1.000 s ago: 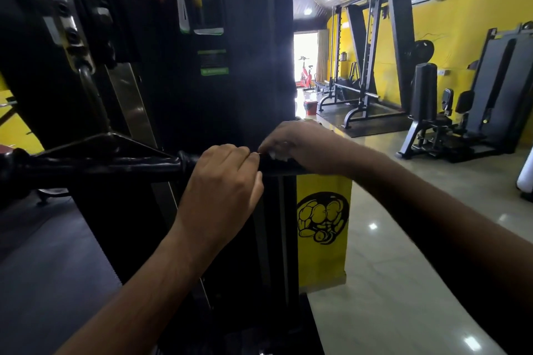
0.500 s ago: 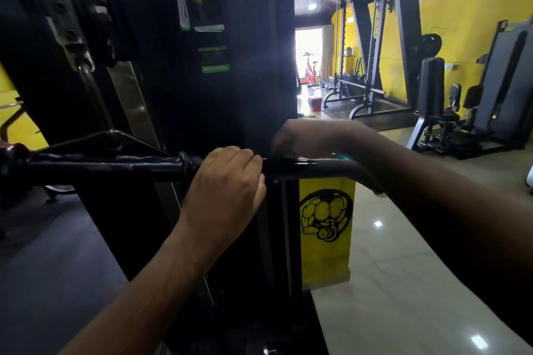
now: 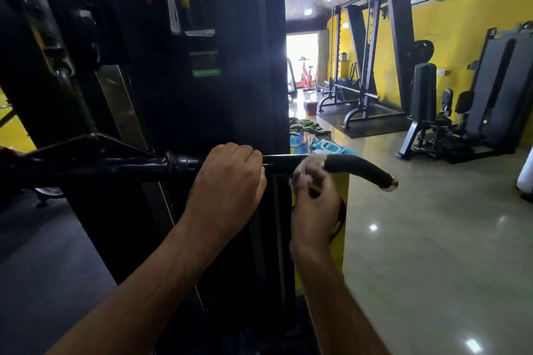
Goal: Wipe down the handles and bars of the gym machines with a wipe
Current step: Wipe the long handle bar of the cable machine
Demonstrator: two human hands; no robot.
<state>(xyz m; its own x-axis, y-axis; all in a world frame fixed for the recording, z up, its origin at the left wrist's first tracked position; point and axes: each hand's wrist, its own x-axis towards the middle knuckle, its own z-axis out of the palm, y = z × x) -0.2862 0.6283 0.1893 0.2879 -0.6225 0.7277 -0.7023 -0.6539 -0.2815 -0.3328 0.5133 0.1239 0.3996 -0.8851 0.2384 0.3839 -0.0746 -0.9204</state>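
Observation:
A black pulldown bar (image 3: 121,166) runs across the middle of the view, its right end bending down into a rubber grip (image 3: 360,168) with a chrome cap. My left hand (image 3: 227,181) grips the bar from above, just right of a black collar. My right hand (image 3: 314,196) sits below the bar, blurred, pinching a crumpled white wipe (image 3: 302,168) against the bar's underside, just left of the rubber grip.
The black weight-stack tower (image 3: 202,81) stands right behind the bar. A teal wipes packet (image 3: 328,148) and a striped cloth (image 3: 305,125) lie behind the bar. Black machines (image 3: 467,112) line the yellow wall on the right; glossy floor (image 3: 432,253) lies open there.
My right hand came off the top of the bar and dropped below it with the wipe, uncovering the bar's right grip. My left hand kept its grip. The camera shifted slightly.

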